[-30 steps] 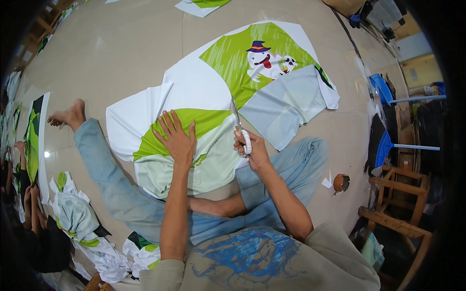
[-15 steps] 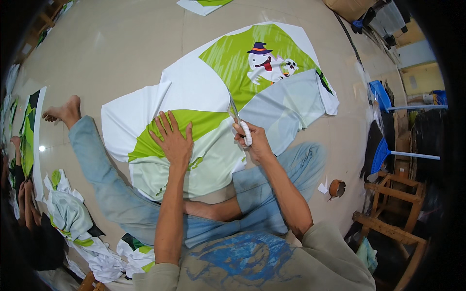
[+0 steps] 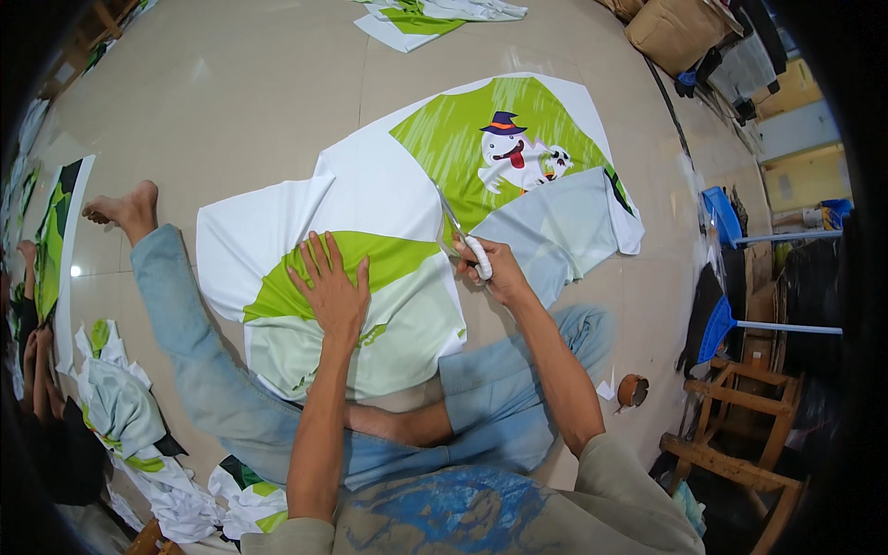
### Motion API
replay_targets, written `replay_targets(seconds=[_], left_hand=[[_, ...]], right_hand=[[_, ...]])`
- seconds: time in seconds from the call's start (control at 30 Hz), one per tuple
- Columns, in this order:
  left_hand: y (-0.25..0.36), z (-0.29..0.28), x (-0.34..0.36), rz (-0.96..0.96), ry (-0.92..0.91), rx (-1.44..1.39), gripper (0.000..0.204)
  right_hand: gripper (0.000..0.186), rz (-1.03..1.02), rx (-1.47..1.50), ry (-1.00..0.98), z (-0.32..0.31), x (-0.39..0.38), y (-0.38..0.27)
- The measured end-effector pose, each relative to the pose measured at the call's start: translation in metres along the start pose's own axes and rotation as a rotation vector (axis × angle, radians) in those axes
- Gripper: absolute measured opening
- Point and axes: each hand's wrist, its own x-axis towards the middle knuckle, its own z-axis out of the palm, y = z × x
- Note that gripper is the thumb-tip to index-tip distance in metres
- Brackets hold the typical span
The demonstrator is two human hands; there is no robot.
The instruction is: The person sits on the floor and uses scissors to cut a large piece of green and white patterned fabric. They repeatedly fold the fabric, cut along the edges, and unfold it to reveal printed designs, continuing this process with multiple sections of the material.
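A large piece of printed fabric (image 3: 370, 176), white with lime-green areas and a cartoon ghost in a hat, lies spread on the floor before me. My left hand (image 3: 335, 294) rests palm down on its left green part, fingers spread. My right hand (image 3: 498, 276) grips scissors (image 3: 478, 254) with white-wrapped handles. Their blades point up and away, at the white strip between the two green areas. Below the blades the cloth is parted, with floor showing between the left part and the pale grey-green right part (image 3: 546, 231).
Fabric scraps (image 3: 125, 398) lie heaped at lower left, and more fabric (image 3: 412, 28) at the far edge. Another person's arms (image 3: 39, 370) show at far left. On the right are a brown roll (image 3: 633, 390), wooden frames (image 3: 740, 462) and blue dustpans (image 3: 717, 324) with long handles.
The whole view has shifted, so the fabric appears lower. The scissors have moved slightly farther up the fabric, and the gap below them is wider. My left hand stays flat in place.
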Motion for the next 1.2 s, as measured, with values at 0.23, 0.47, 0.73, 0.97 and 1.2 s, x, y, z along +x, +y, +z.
replay_targets(seconds=[0.23,0.47,0.73,0.97,1.2], left_hand=[[0.001,0.002,0.001,-0.002,-0.009,0.002,0.072],[0.002,-0.005,0.002,-0.008,-0.033,-0.014,0.072],[0.003,-0.006,0.003,-0.007,-0.045,-0.006,0.073],[0.002,-0.005,0.003,-0.002,-0.045,0.013,0.073],[0.002,-0.007,0.004,-0.007,-0.054,-0.006,0.072]], right_hand=[[0.036,0.031,-0.017,-0.051,-0.02,0.017,-0.013],[0.035,0.023,-0.138,-0.082,-0.019,0.041,-0.031],[0.034,0.018,-0.213,-0.122,-0.026,0.052,-0.047],[0.036,0.037,-0.244,-0.159,-0.018,0.08,-0.061],[0.04,0.015,-0.283,-0.169,-0.019,0.087,-0.059]])
